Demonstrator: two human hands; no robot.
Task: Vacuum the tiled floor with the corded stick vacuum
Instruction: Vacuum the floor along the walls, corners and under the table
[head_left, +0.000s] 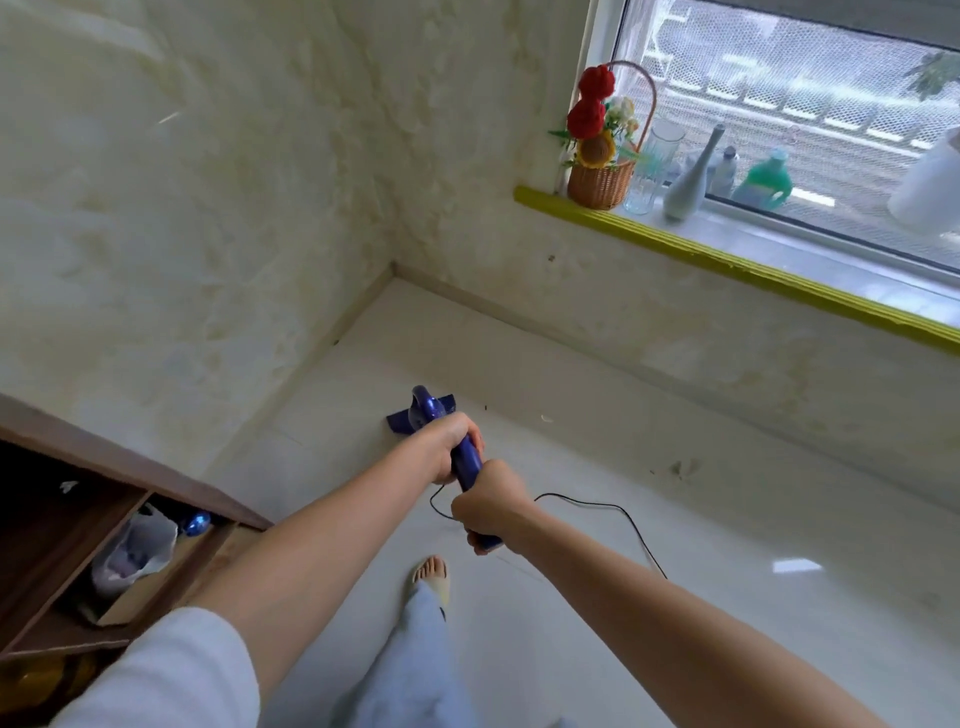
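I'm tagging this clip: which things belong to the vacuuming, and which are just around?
In use: blue stick vacuum, black cord, tiled floor, left hand, right hand.
Lying about: flower basket, white vase, green bottle, wooden cabinet.

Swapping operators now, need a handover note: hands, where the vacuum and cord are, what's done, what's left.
Left hand grips the blue vacuum handle further forward; right hand grips its rear end.
Vacuum head is on the floor, short of the wall corner.
Cord trails off to the right across the tiles.
Done: can't tell.
Left: specks by the window wall, and the rest of the floor.
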